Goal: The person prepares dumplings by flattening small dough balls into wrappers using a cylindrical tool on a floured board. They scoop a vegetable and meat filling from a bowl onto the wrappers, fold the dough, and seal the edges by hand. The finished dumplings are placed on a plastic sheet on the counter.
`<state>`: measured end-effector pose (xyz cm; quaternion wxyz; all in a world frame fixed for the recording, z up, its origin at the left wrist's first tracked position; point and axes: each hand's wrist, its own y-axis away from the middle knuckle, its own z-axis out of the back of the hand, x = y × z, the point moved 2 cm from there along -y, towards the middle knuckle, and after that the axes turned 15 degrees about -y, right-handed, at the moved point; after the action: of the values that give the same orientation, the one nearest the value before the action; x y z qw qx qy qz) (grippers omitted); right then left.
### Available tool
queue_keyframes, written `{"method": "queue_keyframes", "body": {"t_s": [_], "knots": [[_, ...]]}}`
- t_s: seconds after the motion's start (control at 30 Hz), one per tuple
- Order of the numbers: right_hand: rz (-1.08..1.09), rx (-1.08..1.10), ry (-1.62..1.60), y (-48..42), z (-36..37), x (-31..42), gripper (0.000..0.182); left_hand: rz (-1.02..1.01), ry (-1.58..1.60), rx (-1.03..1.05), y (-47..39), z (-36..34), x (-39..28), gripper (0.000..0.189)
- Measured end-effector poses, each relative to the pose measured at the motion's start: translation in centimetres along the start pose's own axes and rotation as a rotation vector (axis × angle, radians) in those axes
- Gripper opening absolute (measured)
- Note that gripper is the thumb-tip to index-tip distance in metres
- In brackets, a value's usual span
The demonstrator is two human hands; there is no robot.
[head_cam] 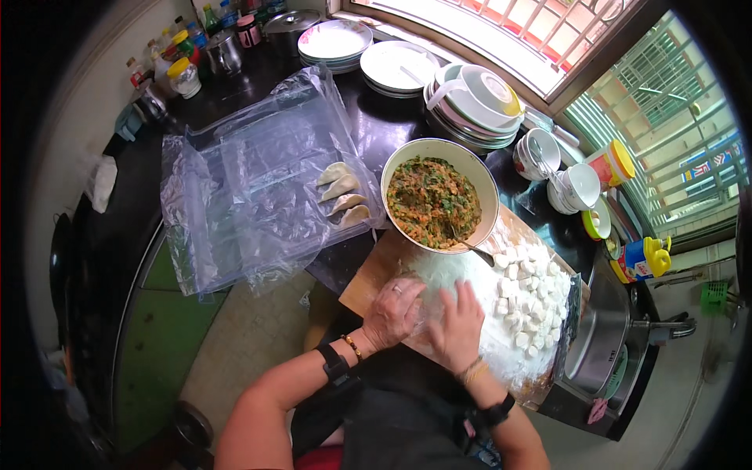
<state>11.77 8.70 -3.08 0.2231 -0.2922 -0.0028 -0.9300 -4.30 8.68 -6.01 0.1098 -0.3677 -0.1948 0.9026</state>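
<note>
My left hand (395,311) is curled over the near left part of a floured wooden board (363,286); whether something lies under its fingers is hidden. Just right of it, my right hand (458,326) is over the flour with its fingers spread, and nothing shows in it. Many small floured dough pieces (529,294) lie on the board's right side. A bowl of chopped filling (435,202) stands at the board's far edge, with a metal spoon (479,252) leaning in it. Several folded dumplings (341,187) lie in a row on a plastic-covered tray (258,170) at the left.
Stacked plates (399,64) and a pile of bowls with a white colander (484,97) stand behind. Small bowls (537,154) are at the right, near the sink (596,335). Bottles and jars (185,76) line the back left. A dark strip (568,317) borders the board.
</note>
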Motion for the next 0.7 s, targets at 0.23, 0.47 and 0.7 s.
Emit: {"method": "queue_keyframes", "body": {"t_s": [0.23, 0.47, 0.7], "knots": [[0.111, 0.008, -0.084, -5.2, 2.0, -4.0, 0.065, -0.022, -0.067, -0.052, 0.0, 0.5, -0.9, 0.028], [-0.067, -0.017, -0.248, -2.3, 2.9, -4.9, 0.067, -0.092, -0.238, 0.26, 2.6, -1.5, -5.4, 0.051], [-0.225, -0.361, -0.486, 2.5, 7.4, -6.7, 0.075, -0.432, -0.185, 0.576, 1.4, -5.9, -6.4, 0.07]]}}
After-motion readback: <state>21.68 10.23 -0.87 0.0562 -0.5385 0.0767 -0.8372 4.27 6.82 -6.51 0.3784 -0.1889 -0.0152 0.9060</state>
